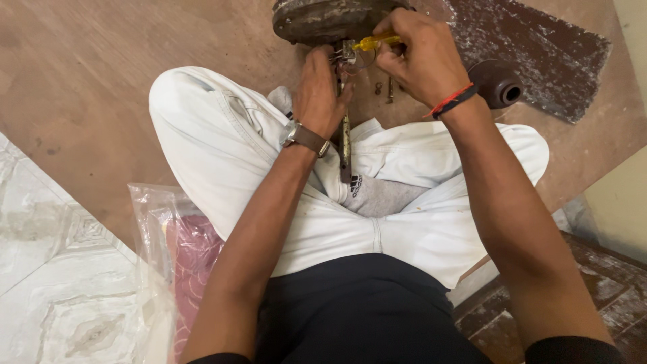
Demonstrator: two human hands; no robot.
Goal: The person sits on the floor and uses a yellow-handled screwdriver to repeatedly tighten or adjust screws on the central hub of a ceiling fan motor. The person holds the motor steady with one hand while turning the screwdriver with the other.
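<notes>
Down on the brown floor [101,87] we go, smooth and matte, with a pale patterned tile showing at the lower left and a paint-spattered dark board [539,54] up at the top right. The person sits cross-legged in white trousers [222,155], a grey sock [384,195] tucked in between the knees. A crinkled clear plastic bag [158,236] with something pink inside lies just beside the left thigh. At the top edge sits a dusty round metal housing [323,17], grimy and dull, and from under it a slim, tarnished metal rod [346,145] runs its long axis straight toward the person, ending over the sock. A dark rounded cup [497,82] lies near the right wrist. Now the hands: the left hand [320,91], watch strapped at the wrist, has its fingers curled tight around the top of the rod, just below the housing. The right hand [421,57], with a red and black band, pinches a yellow-handled screwdriver [374,42], shaft lying crosswise and pointing left into the joint where wires show. Both hands nearly touch there. A few small screws [385,87] lie loose on the floor between them.
</notes>
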